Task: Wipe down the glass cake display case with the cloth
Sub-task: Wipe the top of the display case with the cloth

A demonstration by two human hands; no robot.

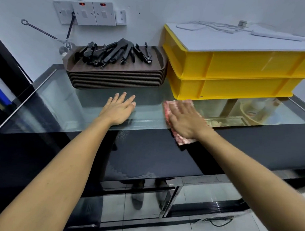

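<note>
On top of the glass display case (61, 102), both hands lie palm-down. The right hand (186, 122) presses flat on a red-and-white checked cloth (167, 110), fingers straight and spread, not curled around the fabric. The cloth lies wholly under that hand: one edge shows just past the fingertips toward the yellow crates (237, 70), another strip shows along the thumb side, and a corner trails out beneath the wrist over the case's dark front band. It straddles the line where the clear top meets that band, and the hand looks slightly blurred.

The left hand (119, 110) rests open on the bare glass, fingers extended and slightly parted, holding nothing, well apart from the cloth. Its fingertips point at a stack of brown trays (115, 78) that stands on the case and carries a heap of black tongs (114, 52). The two stacked crates sit just beside the trays, topped by a white board (238, 42) with a white cable lying on it.
</note>
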